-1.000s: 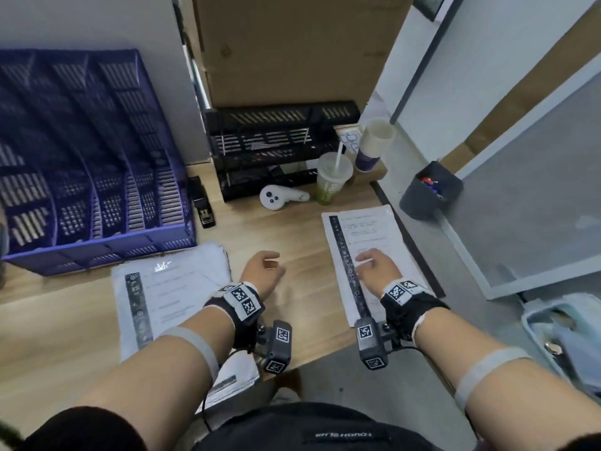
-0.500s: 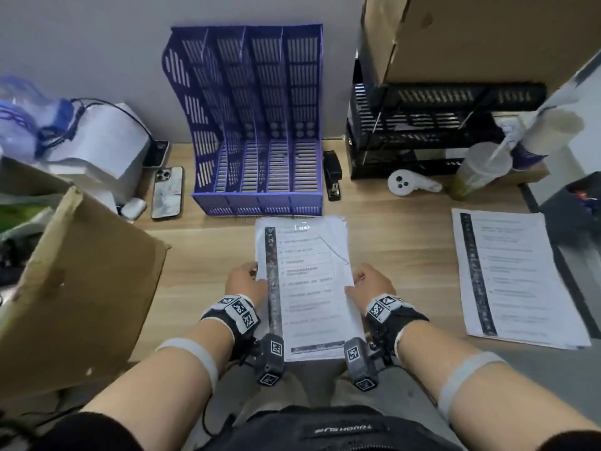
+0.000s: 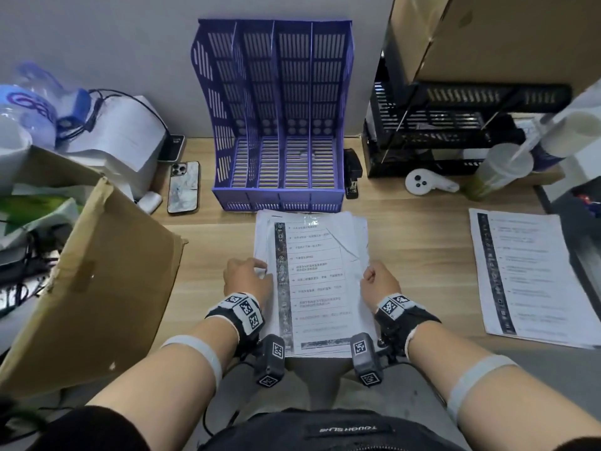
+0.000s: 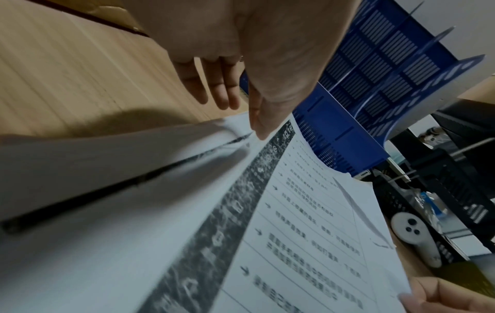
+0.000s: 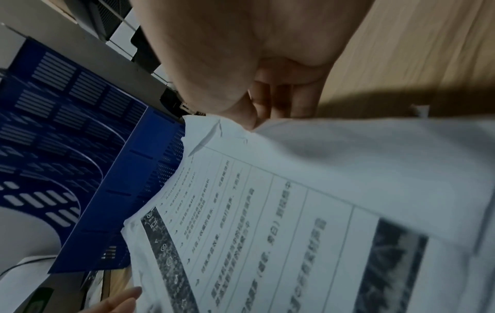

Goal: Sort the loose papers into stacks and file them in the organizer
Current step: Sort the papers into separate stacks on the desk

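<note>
Head view, paper stack [image 3: 320, 281] on wooden counter [image 3: 422, 252] just before blue organizer [image 3: 279, 125]; left hand [image 3: 247, 277] pinching its left edge, right hand [image 3: 380, 283] gripping right edge; second stack [image 3: 533, 278] far right

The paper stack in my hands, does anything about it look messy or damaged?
Yes. The white printed paper stack in front of the blue plastic file organizer is unevenly aligned: lower sheets stick out along its far and right edges. The top sheet has a diagonal crease near its far right corner. No tears or spills are visible.
</note>
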`<action>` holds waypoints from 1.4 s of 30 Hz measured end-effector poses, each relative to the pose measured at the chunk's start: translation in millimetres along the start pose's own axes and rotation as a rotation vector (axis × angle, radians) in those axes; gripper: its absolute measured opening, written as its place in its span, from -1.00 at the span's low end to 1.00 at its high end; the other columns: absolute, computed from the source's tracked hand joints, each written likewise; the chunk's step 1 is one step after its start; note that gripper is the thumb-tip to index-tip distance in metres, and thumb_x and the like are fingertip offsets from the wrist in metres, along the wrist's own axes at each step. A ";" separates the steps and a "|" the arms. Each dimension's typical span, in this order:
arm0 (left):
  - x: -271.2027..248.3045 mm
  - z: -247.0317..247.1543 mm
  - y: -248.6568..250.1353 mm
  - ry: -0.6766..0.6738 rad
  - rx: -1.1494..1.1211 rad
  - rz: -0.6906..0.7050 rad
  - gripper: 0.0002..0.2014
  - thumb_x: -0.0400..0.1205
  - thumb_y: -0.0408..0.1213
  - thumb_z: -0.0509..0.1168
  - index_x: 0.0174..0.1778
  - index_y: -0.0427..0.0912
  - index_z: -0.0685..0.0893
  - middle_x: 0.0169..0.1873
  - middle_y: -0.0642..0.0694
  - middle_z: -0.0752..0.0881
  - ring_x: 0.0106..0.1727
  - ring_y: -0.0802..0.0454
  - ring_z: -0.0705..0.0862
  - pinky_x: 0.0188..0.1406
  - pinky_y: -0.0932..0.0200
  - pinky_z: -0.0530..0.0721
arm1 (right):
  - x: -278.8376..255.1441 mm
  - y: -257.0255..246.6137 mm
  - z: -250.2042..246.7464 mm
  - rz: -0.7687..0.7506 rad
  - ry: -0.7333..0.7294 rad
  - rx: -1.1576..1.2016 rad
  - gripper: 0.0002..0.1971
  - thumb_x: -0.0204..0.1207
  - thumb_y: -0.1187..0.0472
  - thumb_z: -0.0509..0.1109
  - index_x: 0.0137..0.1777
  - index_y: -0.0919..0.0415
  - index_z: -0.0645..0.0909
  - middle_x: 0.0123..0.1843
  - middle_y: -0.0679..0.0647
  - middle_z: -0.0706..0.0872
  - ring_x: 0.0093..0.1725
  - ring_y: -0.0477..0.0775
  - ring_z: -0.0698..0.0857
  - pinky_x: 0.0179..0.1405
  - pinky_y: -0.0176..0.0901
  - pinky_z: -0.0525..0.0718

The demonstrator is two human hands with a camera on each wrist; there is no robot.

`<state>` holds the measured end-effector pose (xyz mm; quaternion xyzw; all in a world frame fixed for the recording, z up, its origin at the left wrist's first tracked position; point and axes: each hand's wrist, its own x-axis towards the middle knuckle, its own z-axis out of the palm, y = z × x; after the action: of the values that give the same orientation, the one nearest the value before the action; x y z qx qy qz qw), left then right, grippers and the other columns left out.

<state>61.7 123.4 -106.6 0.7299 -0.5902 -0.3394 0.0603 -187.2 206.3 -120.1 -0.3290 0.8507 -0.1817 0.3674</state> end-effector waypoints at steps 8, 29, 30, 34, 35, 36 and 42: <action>-4.7 24.3 40.7 -0.200 -0.117 -0.009 -0.34 0.56 -0.05 0.46 0.53 -0.20 0.41 0.27 -0.16 0.68 0.25 -0.14 0.68 0.31 -0.01 0.64 | -2.3 22.4 -38.2 0.021 0.053 0.164 -0.80 0.61 0.44 0.15 0.09 0.18 0.50 -0.08 0.08 0.65 -0.11 0.12 0.61 -0.36 -0.26 0.46; -84.7 181.6 264.9 -0.593 -0.470 0.201 -0.91 0.66 -0.23 0.35 -0.06 -0.10 0.76 -0.07 -0.27 0.84 -0.15 -0.27 0.79 -0.03 -0.18 0.80 | 11.1 159.6 -262.0 0.172 0.209 0.044 -0.73 0.57 0.34 0.29 0.25 0.22 0.61 0.24 0.19 0.73 0.14 0.17 0.67 0.01 -0.24 0.46; -87.9 189.4 275.7 -0.597 -0.480 0.203 -0.91 0.62 -0.21 0.39 -0.06 -0.11 0.78 -0.11 -0.25 0.84 -0.13 -0.30 0.80 -0.03 -0.28 0.80 | 12.4 165.1 -274.9 0.179 0.266 0.023 -0.75 0.58 0.33 0.31 0.23 0.22 0.63 0.19 0.19 0.75 0.11 0.18 0.68 -0.02 -0.25 0.46; -94.3 205.4 309.8 -0.601 -0.461 0.270 -0.84 0.57 -0.19 0.48 -0.19 -0.22 0.81 -0.27 -0.27 0.83 -0.28 -0.18 0.77 -0.10 -0.25 0.82 | 23.3 183.9 -311.7 0.203 0.421 -0.028 -0.79 0.56 0.26 0.37 0.15 0.15 0.73 0.07 0.15 0.80 0.09 0.22 0.73 -0.01 -0.24 0.52; -94.8 207.7 315.8 -0.604 -0.459 0.276 -0.82 0.55 -0.16 0.51 -0.30 -0.17 0.79 -0.30 -0.25 0.83 -0.26 -0.21 0.79 -0.09 -0.24 0.82 | 25.8 186.8 -318.0 0.208 0.443 -0.031 -0.80 0.56 0.25 0.38 0.14 0.14 0.74 0.06 0.15 0.80 0.06 0.21 0.72 -0.01 -0.24 0.52; -95.0 210.1 321.3 -0.604 -0.462 0.277 -0.79 0.53 -0.12 0.53 -0.37 -0.12 0.77 -0.32 -0.20 0.84 -0.22 -0.23 0.82 -0.07 -0.22 0.82 | 28.4 189.9 -323.1 0.210 0.462 -0.030 -0.80 0.56 0.25 0.38 0.14 0.14 0.74 0.04 0.14 0.78 0.02 0.19 0.69 -0.03 -0.24 0.51; -96.4 230.0 341.8 -0.734 -0.544 0.213 -0.79 0.56 -0.21 0.50 0.01 -0.23 0.72 -0.03 -0.31 0.80 0.06 -0.28 0.81 0.12 -0.14 0.79 | 42.5 202.8 -333.9 0.325 0.606 0.008 -0.69 0.56 0.21 0.36 0.30 0.11 0.63 0.17 0.14 0.72 0.17 0.27 0.68 0.09 -0.13 0.58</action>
<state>-356.2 181.2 -74.0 0.4547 -0.5336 -0.7096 0.0711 -544.1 344.9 -31.6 -0.1189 0.9618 -0.2135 0.1234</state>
